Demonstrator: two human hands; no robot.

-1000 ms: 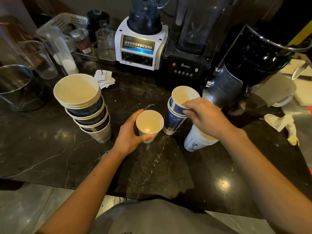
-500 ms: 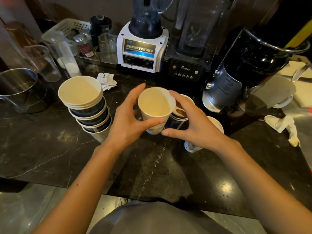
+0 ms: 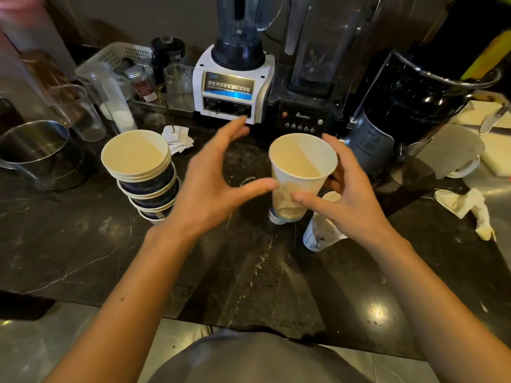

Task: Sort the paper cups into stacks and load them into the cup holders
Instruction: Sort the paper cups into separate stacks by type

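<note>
My right hand (image 3: 341, 200) grips a white paper cup (image 3: 300, 172) by its side, held upright above a blue-and-white stack whose base (image 3: 276, 219) shows just beneath it. My left hand (image 3: 213, 186) hovers open beside the cup, thumb tip touching or nearly touching its left wall, fingers spread. A tall leaning stack of wide blue-banded cups (image 3: 143, 172) stands at the left on the black marble counter (image 3: 83, 244). A short stack of white printed cups (image 3: 318, 236) leans under my right wrist, partly hidden.
Behind the cups stand a white blender (image 3: 235, 78), a black blender (image 3: 309, 87) and a large black machine (image 3: 409, 111). A steel pot (image 3: 33, 153) and clear pitchers (image 3: 80, 111) crowd the left. A crumpled cloth (image 3: 467, 205) lies at right. Paper slips (image 3: 177, 136) lie behind the tall stack.
The white cup passed from my left hand to my right hand and moved rightward. My left hand let go and spread open.
</note>
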